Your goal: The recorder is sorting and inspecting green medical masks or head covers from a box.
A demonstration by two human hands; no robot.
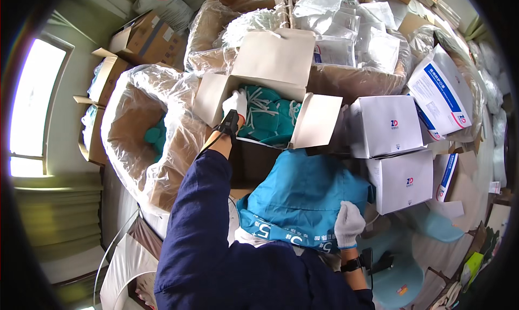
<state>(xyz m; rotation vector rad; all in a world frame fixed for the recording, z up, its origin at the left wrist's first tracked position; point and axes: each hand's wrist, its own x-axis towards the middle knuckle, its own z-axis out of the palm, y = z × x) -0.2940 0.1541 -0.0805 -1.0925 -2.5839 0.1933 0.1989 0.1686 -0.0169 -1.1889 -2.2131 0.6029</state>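
Note:
My left hand [235,103], in a white glove, reaches into an open white carton [275,58] and rests on the teal masks with white ear loops [270,118] inside it. Whether its fingers grip any masks I cannot tell. My right hand [348,223], also gloved in white, presses on the lower edge of a blue plastic bag [303,194] with white print that lies in front of me below the carton. Both forearms are in dark blue sleeves, each with a black band at the wrist.
A large cardboard box lined with clear plastic [146,142] stands at the left, with some teal masks deep inside. Closed white cartons [386,126] are stacked at the right. Boxes of white packets [346,34] fill the back. A window lies far left.

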